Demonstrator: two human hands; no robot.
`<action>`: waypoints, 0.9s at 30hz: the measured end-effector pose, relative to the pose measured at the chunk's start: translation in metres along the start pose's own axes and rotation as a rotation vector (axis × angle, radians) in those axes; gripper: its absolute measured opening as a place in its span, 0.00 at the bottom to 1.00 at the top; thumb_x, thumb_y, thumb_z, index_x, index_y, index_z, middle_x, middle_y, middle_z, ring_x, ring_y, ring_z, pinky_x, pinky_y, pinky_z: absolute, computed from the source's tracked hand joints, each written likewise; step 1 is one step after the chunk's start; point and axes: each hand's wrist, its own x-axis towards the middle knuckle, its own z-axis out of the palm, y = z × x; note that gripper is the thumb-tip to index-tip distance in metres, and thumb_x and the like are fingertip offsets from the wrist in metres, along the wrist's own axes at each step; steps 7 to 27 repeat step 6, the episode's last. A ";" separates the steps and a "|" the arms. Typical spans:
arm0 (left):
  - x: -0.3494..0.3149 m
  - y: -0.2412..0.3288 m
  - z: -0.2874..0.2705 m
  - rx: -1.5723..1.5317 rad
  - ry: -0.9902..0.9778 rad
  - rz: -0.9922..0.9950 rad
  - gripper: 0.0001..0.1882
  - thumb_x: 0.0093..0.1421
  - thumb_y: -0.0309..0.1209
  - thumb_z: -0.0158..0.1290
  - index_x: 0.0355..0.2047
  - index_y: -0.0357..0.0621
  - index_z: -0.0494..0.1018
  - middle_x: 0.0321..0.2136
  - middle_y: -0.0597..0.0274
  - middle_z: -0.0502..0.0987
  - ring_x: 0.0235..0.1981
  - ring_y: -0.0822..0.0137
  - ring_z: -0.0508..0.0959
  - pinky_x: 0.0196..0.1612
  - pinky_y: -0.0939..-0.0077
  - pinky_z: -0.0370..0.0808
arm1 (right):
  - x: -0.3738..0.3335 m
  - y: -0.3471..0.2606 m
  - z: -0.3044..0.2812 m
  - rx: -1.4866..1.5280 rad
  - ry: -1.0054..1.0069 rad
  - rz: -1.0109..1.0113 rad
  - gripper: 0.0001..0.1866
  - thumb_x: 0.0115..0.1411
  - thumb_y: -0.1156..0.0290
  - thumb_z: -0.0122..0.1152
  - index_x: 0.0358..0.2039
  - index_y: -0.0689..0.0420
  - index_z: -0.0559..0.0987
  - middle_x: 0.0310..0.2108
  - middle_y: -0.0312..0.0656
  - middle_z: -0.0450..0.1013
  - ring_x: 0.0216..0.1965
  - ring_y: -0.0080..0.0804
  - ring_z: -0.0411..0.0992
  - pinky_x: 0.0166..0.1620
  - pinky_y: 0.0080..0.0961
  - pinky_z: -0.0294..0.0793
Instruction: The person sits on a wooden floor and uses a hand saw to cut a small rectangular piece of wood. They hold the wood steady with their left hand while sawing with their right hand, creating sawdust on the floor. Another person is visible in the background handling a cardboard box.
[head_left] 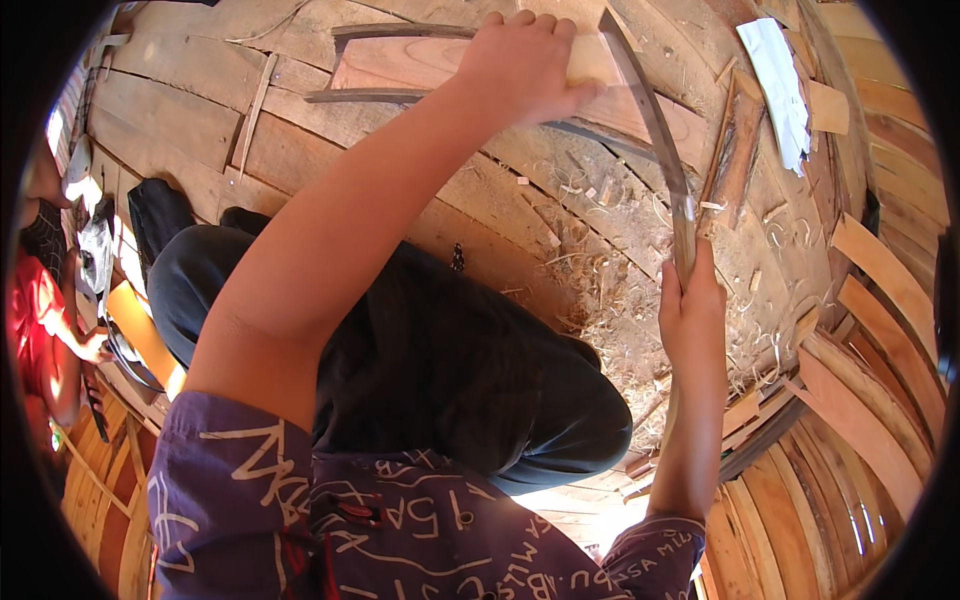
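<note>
My left hand (525, 70) is closed over a pale reddish wooden board (400, 62), its fingers bent over the far edge and its thumb on the near side. Dark, bark-like strips run along the board's long edges. In my right hand (692, 305) is a machete (655, 125), gripped by its handle. The long curved blade points away from me, its tip up near the board's far side, and crosses in front of the board to the right of my left hand. Whether the blade touches the wood I cannot tell.
Shavings and chips (620, 260) litter the plank floor (165, 110). A split log piece (735, 145) and a crumpled white sheet (775, 95) lie at right. Curved boards (860, 420) lean along the right side. Another person in red (40, 335) is at far left.
</note>
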 end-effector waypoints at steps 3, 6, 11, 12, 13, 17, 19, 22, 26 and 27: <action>-0.005 -0.001 0.006 0.028 0.046 0.027 0.35 0.58 0.58 0.48 0.49 0.36 0.71 0.45 0.52 0.76 0.51 0.57 0.74 0.52 0.56 0.67 | -0.011 0.000 -0.003 -0.012 0.008 -0.041 0.15 0.65 0.72 0.52 0.50 0.61 0.66 0.29 0.60 0.73 0.32 0.61 0.75 0.33 0.43 0.71; 0.003 0.000 0.003 0.014 0.011 0.009 0.35 0.58 0.58 0.48 0.49 0.37 0.71 0.46 0.53 0.76 0.51 0.57 0.74 0.53 0.56 0.67 | 0.011 -0.014 -0.003 -0.089 -0.012 0.000 0.15 0.65 0.71 0.53 0.51 0.58 0.65 0.32 0.59 0.75 0.36 0.56 0.77 0.36 0.46 0.72; 0.003 0.000 0.003 0.014 0.011 0.009 0.35 0.58 0.58 0.48 0.49 0.37 0.71 0.46 0.53 0.76 0.51 0.57 0.74 0.53 0.56 0.67 | 0.011 -0.014 -0.003 -0.089 -0.012 0.000 0.15 0.65 0.71 0.53 0.51 0.58 0.65 0.32 0.59 0.75 0.36 0.56 0.77 0.36 0.46 0.72; 0.003 0.000 0.003 0.014 0.011 0.009 0.35 0.58 0.58 0.48 0.49 0.37 0.71 0.46 0.53 0.76 0.51 0.57 0.74 0.53 0.56 0.67 | 0.011 -0.014 -0.003 -0.089 -0.012 0.000 0.15 0.65 0.71 0.53 0.51 0.58 0.65 0.32 0.59 0.75 0.36 0.56 0.77 0.36 0.46 0.72; 0.003 0.000 0.003 0.014 0.011 0.009 0.35 0.58 0.58 0.48 0.49 0.37 0.71 0.46 0.53 0.76 0.51 0.57 0.74 0.53 0.56 0.67 | 0.011 -0.014 -0.003 -0.089 -0.012 0.000 0.15 0.65 0.71 0.53 0.51 0.58 0.65 0.32 0.59 0.75 0.36 0.56 0.77 0.36 0.46 0.72; 0.003 0.000 0.003 0.014 0.011 0.009 0.35 0.58 0.58 0.48 0.49 0.37 0.71 0.46 0.53 0.76 0.51 0.57 0.74 0.53 0.56 0.67 | 0.011 -0.014 -0.003 -0.089 -0.012 0.000 0.15 0.65 0.71 0.53 0.51 0.58 0.65 0.32 0.59 0.75 0.36 0.56 0.77 0.36 0.46 0.72; 0.003 0.000 0.003 0.014 0.011 0.009 0.35 0.58 0.58 0.48 0.49 0.37 0.71 0.46 0.53 0.76 0.51 0.57 0.74 0.53 0.56 0.67 | 0.011 -0.014 -0.003 -0.089 -0.012 0.000 0.15 0.65 0.71 0.53 0.51 0.58 0.65 0.32 0.59 0.75 0.36 0.56 0.77 0.36 0.46 0.72; 0.003 0.000 0.003 0.014 0.011 0.009 0.35 0.58 0.58 0.48 0.49 0.37 0.71 0.46 0.53 0.76 0.51 0.57 0.74 0.53 0.56 0.67 | 0.011 -0.014 -0.003 -0.089 -0.012 0.000 0.15 0.65 0.71 0.53 0.51 0.58 0.65 0.32 0.59 0.75 0.36 0.56 0.77 0.36 0.46 0.72; 0.003 0.000 0.003 0.014 0.011 0.009 0.35 0.58 0.58 0.48 0.49 0.37 0.71 0.46 0.53 0.76 0.51 0.57 0.74 0.53 0.56 0.67 | 0.011 -0.014 -0.003 -0.089 -0.012 0.000 0.15 0.65 0.71 0.53 0.51 0.58 0.65 0.32 0.59 0.75 0.36 0.56 0.77 0.36 0.46 0.72; 0.003 0.000 0.003 0.014 0.011 0.009 0.35 0.58 0.58 0.48 0.49 0.37 0.71 0.46 0.53 0.76 0.51 0.57 0.74 0.53 0.56 0.67 | 0.011 -0.014 -0.003 -0.089 -0.012 0.000 0.15 0.65 0.71 0.53 0.51 0.58 0.65 0.32 0.59 0.75 0.36 0.56 0.77 0.36 0.46 0.72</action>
